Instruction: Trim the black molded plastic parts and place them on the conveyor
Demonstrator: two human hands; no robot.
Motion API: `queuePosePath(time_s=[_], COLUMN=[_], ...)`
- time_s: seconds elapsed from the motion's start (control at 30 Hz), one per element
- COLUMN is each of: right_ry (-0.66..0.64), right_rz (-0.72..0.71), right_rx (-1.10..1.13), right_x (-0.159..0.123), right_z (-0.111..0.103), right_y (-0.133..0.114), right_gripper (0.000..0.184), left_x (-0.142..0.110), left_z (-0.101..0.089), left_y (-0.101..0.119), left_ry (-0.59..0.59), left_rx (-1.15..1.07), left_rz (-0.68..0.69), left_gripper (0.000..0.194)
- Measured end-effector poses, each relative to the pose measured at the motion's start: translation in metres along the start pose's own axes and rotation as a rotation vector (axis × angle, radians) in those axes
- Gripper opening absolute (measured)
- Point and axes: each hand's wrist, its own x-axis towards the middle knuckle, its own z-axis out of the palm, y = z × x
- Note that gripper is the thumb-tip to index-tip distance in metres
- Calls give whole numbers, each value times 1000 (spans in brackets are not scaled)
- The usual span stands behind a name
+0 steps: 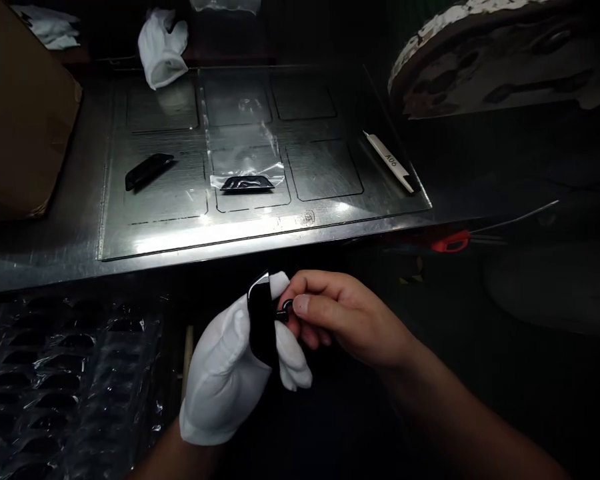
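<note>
In a white glove, my left hand [230, 367] grips a glossy black plastic part [261, 323] with a slanted end, held upright just off the table's front edge. My bare right hand [340, 313] pinches a small black hook-shaped piece [285, 309] between thumb and forefinger, against the right side of the glossy part. Whether the two pieces are joined cannot be seen. On the table, a similar black part [247, 183] lies at the mouth of a clear plastic bag [243, 143]. Another black part [149, 171] rests to its left.
A marked clear sheet [325, 170] covers the metal table. A pale tool labelled A06 [390, 162], a white glove [163, 50] and a cardboard box [20, 113] are on it. Red-handled scissors [451, 241] sit at the right edge. A tray [80, 387] of bagged black parts stands lower left.
</note>
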Motion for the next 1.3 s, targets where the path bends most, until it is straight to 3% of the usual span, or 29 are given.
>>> queuePosePath(time_s=[0.5, 0.57, 0.67, 0.73, 0.8, 0.93, 1.07, 1.17, 1.23, 1.3], right_ry=[-44, 62, 183, 111, 16, -28, 64, 23, -63, -90], right_rz=[-57, -194, -597, -799, -859, -777, -405, -151, -57, -43], right_rx=[111, -17, -461, -740, -867, -790, -486, -280, -190, -238], right_x=[-8, -11, -14, -13, -12, -15, -15, -9, -6, -6], right_z=[-12, -14, -22, -28, -33, -33, -27, -27, -28, -28], right_y=[6, 6, 4, 2, 1, 2, 5, 5, 4, 3], right_gripper=[18, 15, 23, 28, 28, 29, 30, 27, 28, 27], left_x=[9, 11, 13, 12, 11, 11, 14, 12, 10, 7], left_z=[4, 4, 1, -2, -4, -5, 0, 0, -2, -6], left_y=[-4, -5, -5, -7, -9, -16, -22, -21, -16, -10], left_ry=[-19, 29, 121, 112, 41, -30, 8, 19, 23, 78], left_rx=[4, 30, 54, 23, 7, -8, -36, -7, 69, 262], left_rz=[-59, -143, -204, -138, -76, -17, 13, -9, -69, -142], left_gripper=[50, 58, 69, 61, 49, 39, 38, 38, 41, 43])
